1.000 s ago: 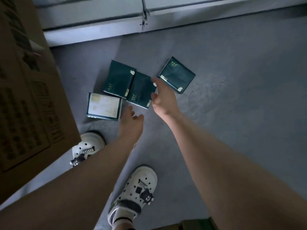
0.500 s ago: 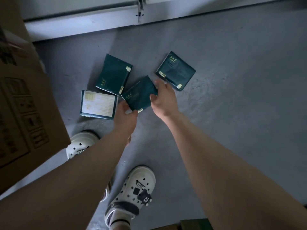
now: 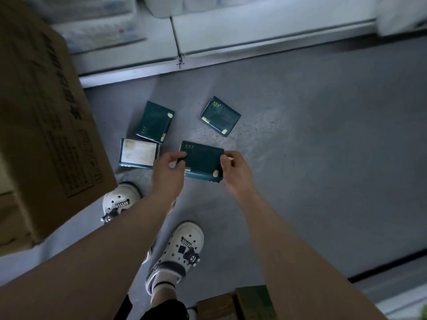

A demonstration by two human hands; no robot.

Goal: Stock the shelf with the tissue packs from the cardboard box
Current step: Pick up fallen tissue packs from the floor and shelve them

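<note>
**Tissue pack gripped over a dim grey floor**

Head view: a grey floor [image 3: 312, 146] is bounded at its far edge by the white shelf [image 3: 254, 26]. Near the floor's middle, a tissue pack [image 3: 202, 162] is gripped at its ends by the left hand [image 3: 167, 168] and right hand [image 3: 235, 168]. The cardboard box [image 3: 41, 135] is cut off at the left, and its print is blurred.

Four dark green packs: upper pack [image 3: 154, 121], right pack [image 3: 220, 116], label-up pack [image 3: 138, 153], held pack [image 3: 202, 162] at centre. Two hands: left hand [image 3: 167, 172], right hand [image 3: 235, 172]. Two white shoes [image 3: 121, 200]. One big box [image 3: 46, 125] at left, two small boxes [image 3: 216, 307] at the bottom edge, one shelf [image 3: 254, 31] along the top.
</note>
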